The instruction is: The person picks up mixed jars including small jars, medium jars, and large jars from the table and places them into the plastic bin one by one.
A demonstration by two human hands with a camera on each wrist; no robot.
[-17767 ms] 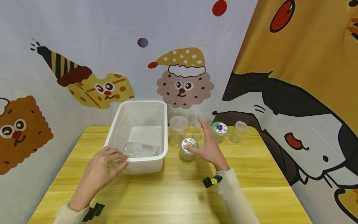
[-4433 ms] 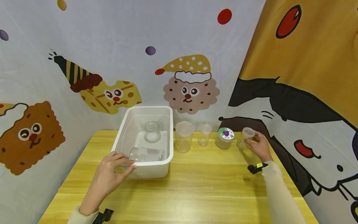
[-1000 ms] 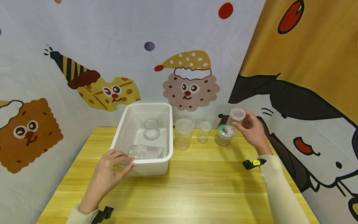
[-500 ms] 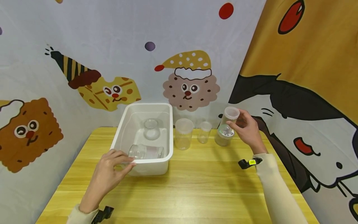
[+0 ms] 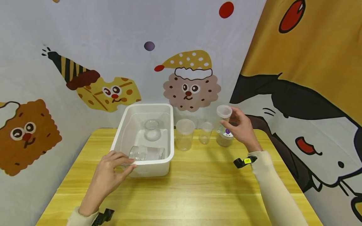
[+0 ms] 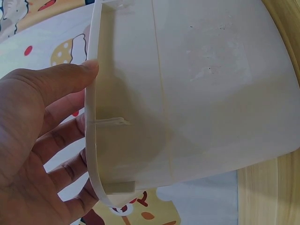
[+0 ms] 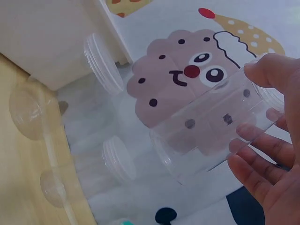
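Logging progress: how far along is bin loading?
Apparently done: lying jar and squat jar in the white bin. In hand: right hand holds a slim jar; left hand grips the bin. Likely left: large jar, small jar and flower-lidded jar on the table.

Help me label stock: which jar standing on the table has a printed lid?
The squat rightmost jar; its lid bears a purple print. The wide jar and slim jar are plain on top.

Room type (home, nursery, studio) cannot be told. Visible: wood-grain table (image 5: pixel 198 194) beneath left fingers (image 5: pixel 123 161) and right fingers (image 5: pixel 236 111), enclosed by cartoon-print cloth (image 5: pixel 113 28). Beyond fingers: printed cheese (image 5: pixel 108 94) in striped hat (image 5: pixel 64 66), printed cookie (image 5: pixel 192 95) in polka-dot nightcap (image 5: pixel 192 59). Left of left fingers: printed cracker (image 5: pixel 31 147).
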